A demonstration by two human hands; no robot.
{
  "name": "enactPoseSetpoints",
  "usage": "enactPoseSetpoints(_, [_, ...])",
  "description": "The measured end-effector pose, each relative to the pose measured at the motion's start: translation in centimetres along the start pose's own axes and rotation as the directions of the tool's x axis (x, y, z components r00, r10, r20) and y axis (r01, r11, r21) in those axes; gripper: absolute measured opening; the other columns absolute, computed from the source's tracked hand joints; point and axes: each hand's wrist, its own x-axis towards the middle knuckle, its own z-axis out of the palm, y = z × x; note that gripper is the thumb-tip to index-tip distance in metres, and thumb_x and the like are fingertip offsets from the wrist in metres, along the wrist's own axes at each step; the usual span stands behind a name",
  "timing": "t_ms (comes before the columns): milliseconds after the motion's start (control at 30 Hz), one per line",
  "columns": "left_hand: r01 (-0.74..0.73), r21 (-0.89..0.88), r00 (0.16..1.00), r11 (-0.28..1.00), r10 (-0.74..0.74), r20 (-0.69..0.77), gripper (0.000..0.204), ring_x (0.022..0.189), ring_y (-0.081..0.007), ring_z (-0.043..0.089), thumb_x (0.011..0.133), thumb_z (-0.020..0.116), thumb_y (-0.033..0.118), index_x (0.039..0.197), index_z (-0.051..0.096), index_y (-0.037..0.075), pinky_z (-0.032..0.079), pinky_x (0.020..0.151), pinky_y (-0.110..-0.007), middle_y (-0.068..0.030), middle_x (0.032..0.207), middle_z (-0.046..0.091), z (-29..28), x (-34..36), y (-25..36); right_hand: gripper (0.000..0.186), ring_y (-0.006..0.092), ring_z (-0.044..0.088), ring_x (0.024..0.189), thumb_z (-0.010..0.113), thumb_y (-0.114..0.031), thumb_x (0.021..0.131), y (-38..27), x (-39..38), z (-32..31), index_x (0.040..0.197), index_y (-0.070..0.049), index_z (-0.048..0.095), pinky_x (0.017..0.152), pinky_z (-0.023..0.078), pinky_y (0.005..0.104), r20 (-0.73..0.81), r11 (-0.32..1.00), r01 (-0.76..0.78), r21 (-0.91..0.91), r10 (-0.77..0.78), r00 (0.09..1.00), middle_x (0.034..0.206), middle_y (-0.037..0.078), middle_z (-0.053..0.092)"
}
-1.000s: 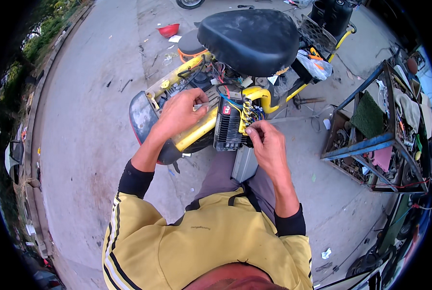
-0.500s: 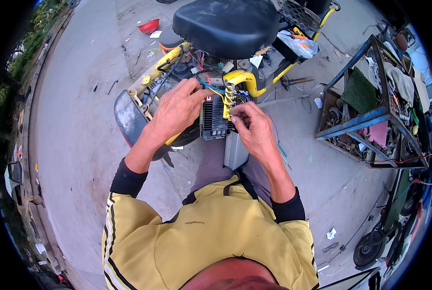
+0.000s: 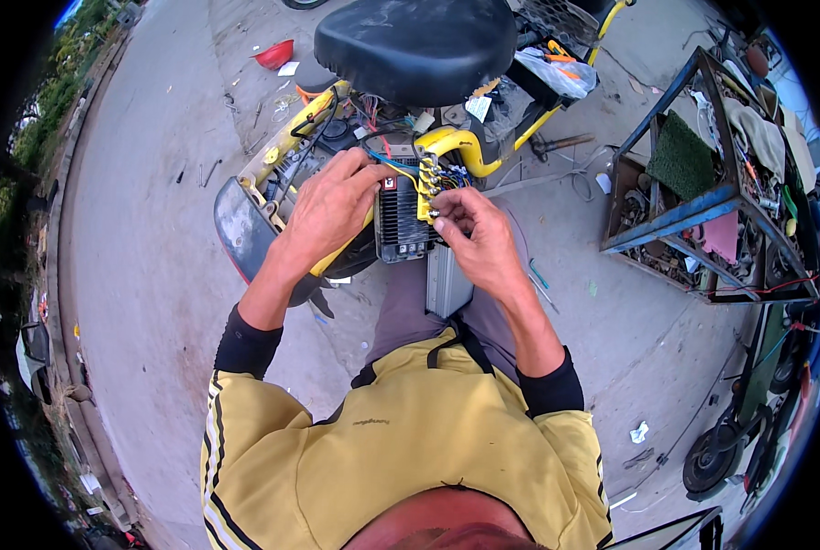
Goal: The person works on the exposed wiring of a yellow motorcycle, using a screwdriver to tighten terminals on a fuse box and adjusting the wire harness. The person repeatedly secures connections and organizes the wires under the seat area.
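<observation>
A black finned electronic box (image 3: pixel 397 229) sits at the rear of a yellow scooter frame (image 3: pixel 460 147). A yellow terminal block (image 3: pixel 426 188) with metal studs runs along its right side. Blue and yellow wires (image 3: pixel 401 167) cross its top. My left hand (image 3: pixel 329 209) is closed on those wires by the box's upper left. My right hand (image 3: pixel 472 236) pinches at the block's lower end, on a small piece that I cannot make out. Below the box a silver finned case (image 3: pixel 448 284) stands between my legs.
The black seat (image 3: pixel 413 46) rises beyond the box. A metal rack of scrap (image 3: pixel 676 240) stands at right, with scooter wheels (image 3: pixel 708 463) below it. A hammer (image 3: pixel 566 144), loose tools (image 3: pixel 210 170) and a red bowl (image 3: pixel 274 55) lie on the concrete.
My left hand has moved from over the yellow tube onto the wires atop the box. My right hand remains at the terminal block. The scene has shifted upward in the view.
</observation>
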Motion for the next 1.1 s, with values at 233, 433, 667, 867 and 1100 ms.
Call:
enactPoseSetpoints(233, [0.021, -0.006, 1.0, 1.0, -0.021, 0.009, 0.026, 0.099, -0.0325, 0.068, 0.098, 0.071, 0.001, 0.123, 0.076, 0.008, 0.056, 0.085, -0.044, -0.0101, 0.103, 0.062, 0.2, -0.1, -0.1, 0.015, 0.0165, 0.071, 0.085, 0.074, 0.004, 0.099, 0.3, -0.1, 0.1, 0.113, 0.001, 0.073, 0.075, 0.057, 0.0312, -0.018, 0.995, 0.077, -0.059, -0.078, 0.997, 0.1, 0.009, 0.07])
enactPoseSetpoints(433, [0.025, -0.017, 1.0, 1.0, -0.024, 0.002, 0.024, 0.099, -0.0329, 0.068, 0.098, 0.071, 0.001, 0.121, 0.075, 0.007, 0.056, 0.084, -0.044, -0.0105, 0.103, 0.062, 0.2, 0.0, -0.1, 0.016, 0.0171, 0.071, 0.084, 0.075, 0.004, 0.097, -0.2, -0.2, 0.2, 0.112, 0.0, 0.073, 0.074, 0.056, 0.0313, -0.023, 0.999, -0.05, 0.0, 0.05, 0.998, 0.102, 0.009, 0.071])
enactPoseSetpoints(667, [0.019, -0.016, 1.0, 1.0, -0.02, -0.004, 0.021, 0.099, -0.0337, 0.068, 0.099, 0.07, 0.001, 0.119, 0.075, 0.006, 0.055, 0.084, -0.045, -0.011, 0.103, 0.062, 0.3, 0.0, -0.1, 0.017, 0.0185, 0.07, 0.085, 0.076, 0.005, 0.096, 0.8, 0.0, 0.1, 0.112, 0.0, 0.073, 0.075, 0.056, 0.0338, -0.028, 0.97, 0.216, -0.111, -0.22, 0.975, 0.103, 0.009, 0.07])
enactPoseSetpoints(867, [0.03, -0.025, 1.0, 0.999, -0.03, 0.002, 0.021, 0.099, -0.0346, 0.068, 0.099, 0.07, 0.001, 0.119, 0.075, 0.006, 0.055, 0.085, -0.045, -0.0119, 0.103, 0.062, 0.2, 0.2, -0.1, 0.016, 0.0159, 0.071, 0.088, 0.075, 0.008, 0.097, 0.0, 0.0, 0.0, 0.111, 0.002, 0.074, 0.076, 0.057, 0.0303, -0.015, 0.997, 0.066, -0.031, -0.067, 0.998, 0.103, 0.008, 0.072])
enactPoseSetpoints(1100, [0.017, -0.033, 1.0, 0.999, -0.017, -0.021, 0.016, 0.096, -0.035, 0.067, 0.099, 0.071, 0.0, 0.115, 0.073, 0.002, 0.054, 0.084, -0.045, -0.0135, 0.101, 0.059, 0.5, 0.4, -0.1, 0.014, 0.0278, 0.074, 0.088, 0.076, 0.004, 0.096, 0.7, -0.2, 0.6, 0.11, 0.0, 0.074, 0.078, 0.059, 0.0385, -0.076, 0.991, 0.127, -0.048, -0.131, 0.988, 0.1, 0.012, 0.072])
